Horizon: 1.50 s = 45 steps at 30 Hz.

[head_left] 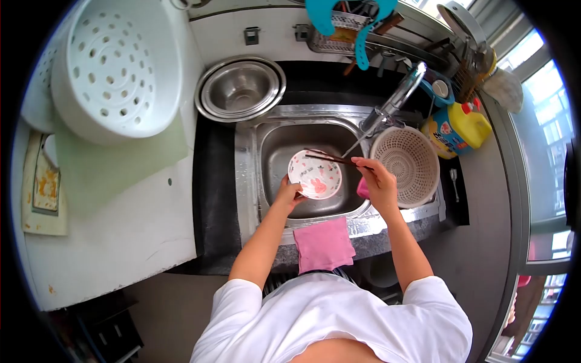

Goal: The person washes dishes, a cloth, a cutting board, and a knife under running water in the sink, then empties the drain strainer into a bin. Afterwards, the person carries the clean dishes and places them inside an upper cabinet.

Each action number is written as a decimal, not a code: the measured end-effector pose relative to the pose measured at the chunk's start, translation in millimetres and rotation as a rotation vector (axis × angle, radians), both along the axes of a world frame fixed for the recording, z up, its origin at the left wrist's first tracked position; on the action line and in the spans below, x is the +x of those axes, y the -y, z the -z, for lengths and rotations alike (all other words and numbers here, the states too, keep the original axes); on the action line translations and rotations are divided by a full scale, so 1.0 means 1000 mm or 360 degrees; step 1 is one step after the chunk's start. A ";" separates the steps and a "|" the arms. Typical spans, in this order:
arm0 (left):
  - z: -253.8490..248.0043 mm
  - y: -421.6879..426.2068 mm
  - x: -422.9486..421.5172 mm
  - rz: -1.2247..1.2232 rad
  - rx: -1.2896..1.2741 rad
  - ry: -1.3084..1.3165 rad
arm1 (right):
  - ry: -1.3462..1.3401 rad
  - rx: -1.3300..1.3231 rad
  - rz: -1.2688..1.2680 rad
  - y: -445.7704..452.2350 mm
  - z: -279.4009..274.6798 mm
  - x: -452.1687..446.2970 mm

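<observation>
From my remote feed I see the bowl [316,174] over the sink [277,140], its near-left rim held by the left hand [289,195], fingers closed. The right hand [381,181], at the sink's right edge, pinches dark chopsticks [330,158] between closed fingers, their long axis reaching left over the bowl; room shows toward the sink's left and far walls.

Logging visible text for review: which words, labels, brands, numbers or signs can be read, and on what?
None legible.
Blue printed label on the yellow plastic bottle: markings too small and blurred to read.
Round white bowl with pink prints: no lettering I can make out.
</observation>
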<state>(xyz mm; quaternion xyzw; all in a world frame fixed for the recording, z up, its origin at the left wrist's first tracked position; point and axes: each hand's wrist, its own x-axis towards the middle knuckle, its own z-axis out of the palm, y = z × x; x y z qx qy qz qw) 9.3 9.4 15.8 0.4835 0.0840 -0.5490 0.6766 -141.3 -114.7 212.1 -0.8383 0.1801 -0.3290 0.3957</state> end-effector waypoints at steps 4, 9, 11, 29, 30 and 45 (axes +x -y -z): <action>-0.010 0.014 -0.009 0.0062 0.0010 -0.0013 | -0.0443 0.0247 0.0024 0.030 0.028 0.006; -0.018 0.023 -0.026 0.0008 0.0018 -0.0103 | -0.0403 0.0455 -0.0032 0.073 0.054 0.043; -0.016 0.025 -0.027 0.0051 0.0017 -0.0059 | -0.0505 0.0429 -0.0066 0.088 0.056 0.051; -0.040 0.043 -0.040 0.0055 -0.0071 -0.0025 | -0.0286 0.0780 -0.0520 0.095 0.017 0.041; -0.039 0.044 -0.040 0.0045 -0.0071 -0.0031 | -0.0403 0.0740 -0.0521 0.092 0.008 0.039; -0.010 0.026 -0.011 -0.0082 -0.0228 0.0024 | 0.0254 0.0699 0.0092 0.177 -0.043 -0.033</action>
